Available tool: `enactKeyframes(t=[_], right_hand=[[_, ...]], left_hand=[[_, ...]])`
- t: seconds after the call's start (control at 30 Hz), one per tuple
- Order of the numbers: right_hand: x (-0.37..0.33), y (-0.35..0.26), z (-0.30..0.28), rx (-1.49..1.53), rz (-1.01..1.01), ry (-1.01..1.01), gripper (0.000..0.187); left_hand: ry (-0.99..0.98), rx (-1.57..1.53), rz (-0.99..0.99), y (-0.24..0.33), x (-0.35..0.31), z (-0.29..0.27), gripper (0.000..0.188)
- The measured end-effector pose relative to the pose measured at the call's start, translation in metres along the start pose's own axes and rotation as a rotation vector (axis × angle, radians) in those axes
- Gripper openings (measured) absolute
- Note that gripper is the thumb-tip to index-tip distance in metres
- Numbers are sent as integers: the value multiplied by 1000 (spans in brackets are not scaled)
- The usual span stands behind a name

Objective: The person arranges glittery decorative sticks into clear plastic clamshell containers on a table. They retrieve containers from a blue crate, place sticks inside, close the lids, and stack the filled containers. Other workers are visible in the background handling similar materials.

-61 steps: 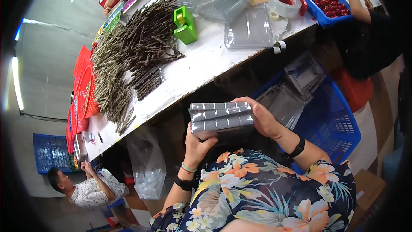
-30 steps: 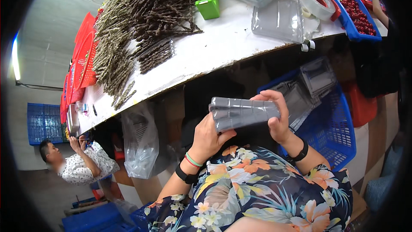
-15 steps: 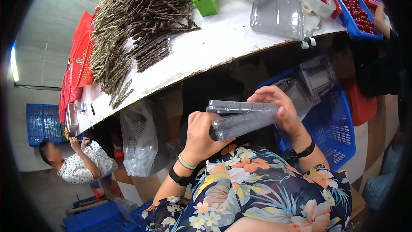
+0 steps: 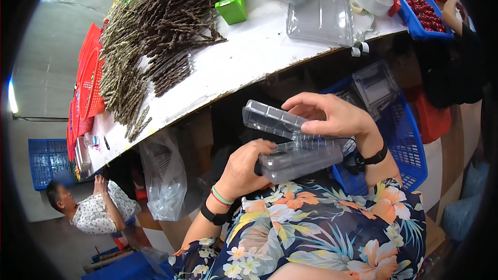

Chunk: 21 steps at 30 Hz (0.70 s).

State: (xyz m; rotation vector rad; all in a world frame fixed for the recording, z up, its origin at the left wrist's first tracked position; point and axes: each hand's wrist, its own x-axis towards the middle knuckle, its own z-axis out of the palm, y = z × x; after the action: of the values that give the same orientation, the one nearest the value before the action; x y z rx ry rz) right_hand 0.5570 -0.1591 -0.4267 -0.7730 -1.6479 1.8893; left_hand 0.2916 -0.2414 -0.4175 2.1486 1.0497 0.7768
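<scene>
A clear plastic hinged box (image 4: 306, 161) is held above my lap, its two halves apart and meeting near the right end. My left hand (image 4: 241, 168) is closed around the left end of the lower half. On the upper half (image 4: 270, 119), my right hand (image 4: 332, 116) pinches the right part between thumb and fingers. No contents can be made out through the plastic.
Brown and pale braided strands (image 4: 171, 21) lie on the white table (image 4: 249, 46), near a green tape dispenser (image 4: 231, 8) and clear plastic boxes (image 4: 319, 21). A blue basket (image 4: 407, 140) with more clear boxes stands at my right. Another person (image 4: 98, 205) sits at far left.
The box halves have spread wider, the upper one tilting up at its left end. My right hand has moved up and over it; my left hand has sunk slightly with the lower half.
</scene>
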Motion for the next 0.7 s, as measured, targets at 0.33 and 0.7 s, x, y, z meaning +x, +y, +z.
enactKeyframes(t=[0.33,0.7], right_hand=[[-18,6,1,-793,-356,616,27],[-66,13,15,184,-126,846,28]], left_hand=[[56,479,346,11,-22,-27,24],[-109,830,204,-5,-30,17,21]])
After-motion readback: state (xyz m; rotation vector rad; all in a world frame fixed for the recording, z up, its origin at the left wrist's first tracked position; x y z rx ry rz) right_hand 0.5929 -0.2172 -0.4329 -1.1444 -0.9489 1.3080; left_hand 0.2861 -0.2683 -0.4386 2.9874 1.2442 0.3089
